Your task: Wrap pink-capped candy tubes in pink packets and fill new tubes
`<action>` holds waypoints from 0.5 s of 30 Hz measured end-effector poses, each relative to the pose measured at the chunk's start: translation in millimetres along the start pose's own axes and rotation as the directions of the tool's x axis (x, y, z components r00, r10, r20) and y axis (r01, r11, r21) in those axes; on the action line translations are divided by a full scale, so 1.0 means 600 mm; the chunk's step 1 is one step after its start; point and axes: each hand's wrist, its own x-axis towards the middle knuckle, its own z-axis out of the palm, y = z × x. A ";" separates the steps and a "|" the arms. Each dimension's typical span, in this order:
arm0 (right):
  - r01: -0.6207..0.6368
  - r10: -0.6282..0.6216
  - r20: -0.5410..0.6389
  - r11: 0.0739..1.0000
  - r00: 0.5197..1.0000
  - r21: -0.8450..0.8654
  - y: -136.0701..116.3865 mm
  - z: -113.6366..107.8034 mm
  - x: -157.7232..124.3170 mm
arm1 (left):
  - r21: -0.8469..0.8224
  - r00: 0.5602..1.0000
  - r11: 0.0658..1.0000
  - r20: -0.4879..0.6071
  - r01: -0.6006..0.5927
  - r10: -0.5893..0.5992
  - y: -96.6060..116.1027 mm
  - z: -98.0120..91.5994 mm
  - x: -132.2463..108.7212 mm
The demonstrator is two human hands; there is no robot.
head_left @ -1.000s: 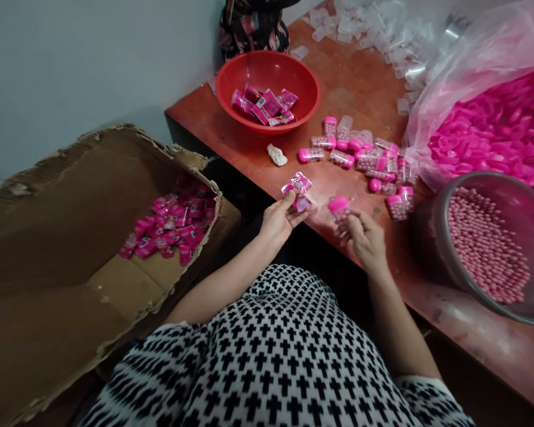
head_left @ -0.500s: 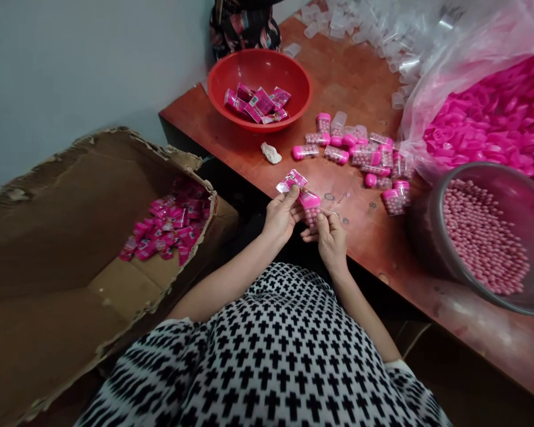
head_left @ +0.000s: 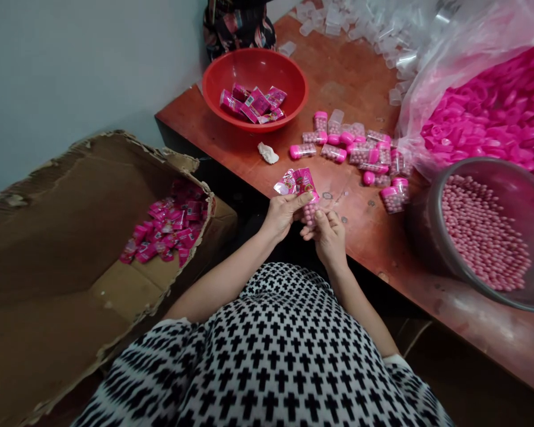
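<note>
Between my two hands is a small clear bottle of pink balls (head_left: 310, 214), its pink cap pointing away from me. A printed pink wrapper sleeve (head_left: 305, 179) stands at the cap end. My left hand (head_left: 282, 216) is closed there, its thumb pressed across the sleeve's lower edge and the cap. Beside it, a second pink and silver wrapper (head_left: 286, 182) sticks out past the left fingers; how it is held is hidden. My right hand (head_left: 331, 236) pinches the bottle's lower end. Several capped bottles (head_left: 364, 154) of the same kind lie farther back on the table.
A red bowl (head_left: 210, 95) holds several wrappers. On the right stand a grey bucket (head_left: 436, 231) of pink balls and a plastic bag (head_left: 412, 127) of pink caps. Clear empty bottles (head_left: 382, 35) are heaped behind. Left of the table, a cardboard box (head_left: 40, 249) contains pink packets.
The printed sleeve now stands upright above the cap. My left thumb has moved right, onto the cap end. The right hand keeps its pinch on the bottle.
</note>
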 end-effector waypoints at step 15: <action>0.169 -0.182 -0.164 0.982 0.969 -0.090 0.012 0.011 -0.002 | 0.164 0.983 0.972 -0.044 -0.170 0.180 -0.022 -0.006 -0.003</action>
